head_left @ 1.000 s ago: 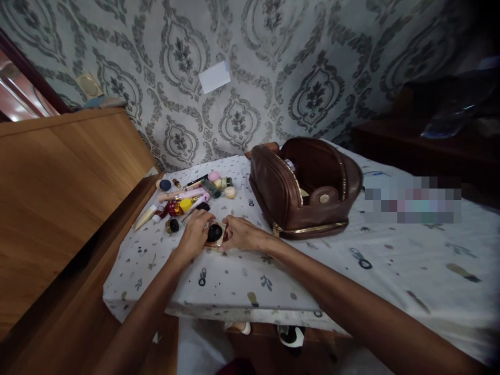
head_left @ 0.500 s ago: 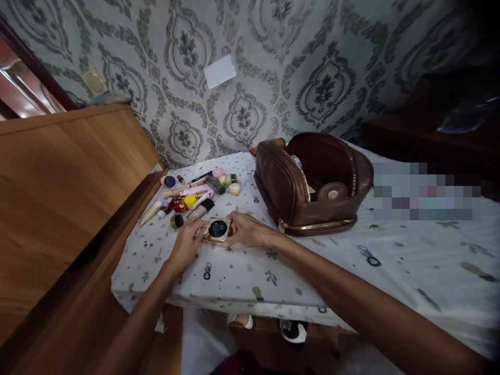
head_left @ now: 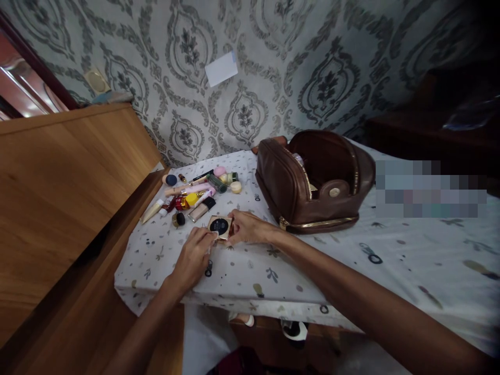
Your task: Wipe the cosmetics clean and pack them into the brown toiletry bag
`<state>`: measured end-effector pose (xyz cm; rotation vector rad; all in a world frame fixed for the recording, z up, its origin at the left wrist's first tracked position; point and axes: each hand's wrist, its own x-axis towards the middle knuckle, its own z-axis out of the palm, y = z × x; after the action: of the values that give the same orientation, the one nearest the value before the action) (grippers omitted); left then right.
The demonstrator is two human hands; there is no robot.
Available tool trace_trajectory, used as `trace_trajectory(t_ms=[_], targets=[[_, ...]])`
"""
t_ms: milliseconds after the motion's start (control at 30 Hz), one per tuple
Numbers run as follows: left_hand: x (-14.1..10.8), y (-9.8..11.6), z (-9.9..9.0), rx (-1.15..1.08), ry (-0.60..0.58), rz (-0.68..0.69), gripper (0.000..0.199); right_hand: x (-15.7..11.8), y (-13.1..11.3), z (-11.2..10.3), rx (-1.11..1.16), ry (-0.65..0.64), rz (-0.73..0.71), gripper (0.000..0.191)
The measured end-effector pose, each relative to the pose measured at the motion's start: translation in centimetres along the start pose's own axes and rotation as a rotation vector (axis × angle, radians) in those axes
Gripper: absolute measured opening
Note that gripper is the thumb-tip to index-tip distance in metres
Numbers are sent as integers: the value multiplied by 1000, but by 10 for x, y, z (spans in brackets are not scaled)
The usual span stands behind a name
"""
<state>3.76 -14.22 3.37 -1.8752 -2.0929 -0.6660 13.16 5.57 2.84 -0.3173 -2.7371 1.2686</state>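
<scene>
A square gold compact with a round black centre lies at the front of a group of cosmetics on the patterned white cloth. My right hand grips its right edge between thumb and fingers. At its lower left corner is my left hand, fingers closed together over a small pale piece whose nature is too small to tell. Just behind the compact lie a foundation bottle and a small dark-lidded jar.
An open brown leather bag stands right of my hands. Tubes, brushes and a yellow-capped bottle lie behind the compact. A wooden cabinet borders the left side; the patterned wall rises behind.
My left hand has shifted right and toward the front edge, from the compact's left side to its lower left corner. My right hand keeps its grip. The view has shifted slightly.
</scene>
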Motion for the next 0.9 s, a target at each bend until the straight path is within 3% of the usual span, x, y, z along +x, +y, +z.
trace_trajectory(t_ms=[300, 533, 733, 900], targets=[[31, 14, 13, -17, -53, 100, 31, -2, -4, -2, -77, 22, 24, 61], [51, -3, 15, -29, -96, -26, 29, -6, -12, -7, -46, -12, 29, 50], [34, -18, 6, -20, -13, -125, 30, -9, -16, -9, -24, -14, 38, 43], [11, -3, -2, -14, -18, -102, 28, -7, -11, -8, -24, -9, 21, 49]])
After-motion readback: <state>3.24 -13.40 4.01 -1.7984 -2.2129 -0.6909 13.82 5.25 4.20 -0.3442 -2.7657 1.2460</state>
